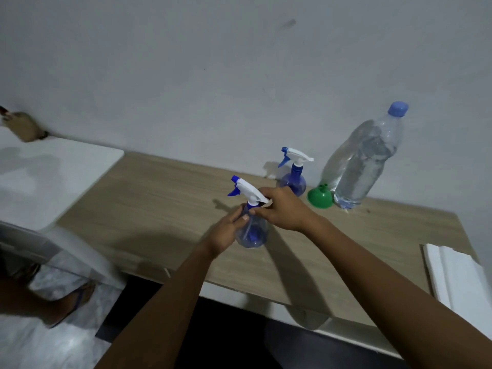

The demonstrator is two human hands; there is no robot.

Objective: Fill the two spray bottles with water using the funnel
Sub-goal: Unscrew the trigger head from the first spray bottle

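A clear blue spray bottle (253,231) with a white and blue trigger head stands on the wooden table (159,209). My left hand (229,230) grips its body from the left. My right hand (282,209) is closed around the neck, just under the trigger head. A second blue spray bottle (294,177) stands upright further back by the wall. Right of it a green funnel (319,197) lies mouth down on the table. A large clear water bottle (364,163) with a blue cap stands beside the funnel, near the wall.
A white table (53,177) adjoins the wooden one on the left. A white flat panel (458,278) lies at the table's right front edge. Another person's foot in a sandal (72,302) is on the floor at lower left. The wall runs right behind the bottles.
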